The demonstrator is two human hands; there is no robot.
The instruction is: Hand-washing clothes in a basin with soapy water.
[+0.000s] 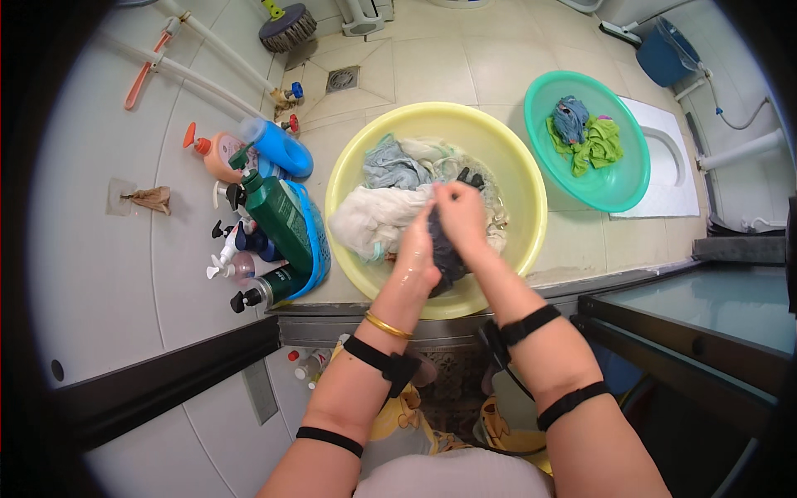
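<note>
Gripping a dark cloth [448,257], both hands [419,249] [461,217] over yellow basin [531,207], bottles [278,220] left.

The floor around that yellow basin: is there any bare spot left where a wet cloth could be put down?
Yes. Bare tiles lie behind the yellow basin, between the floor drain and the green basin, and in a narrower strip between the two basins. To its left it is crowded: bottles stand packed against the wall. Both hands hold a dark cloth over the laundry.
</note>
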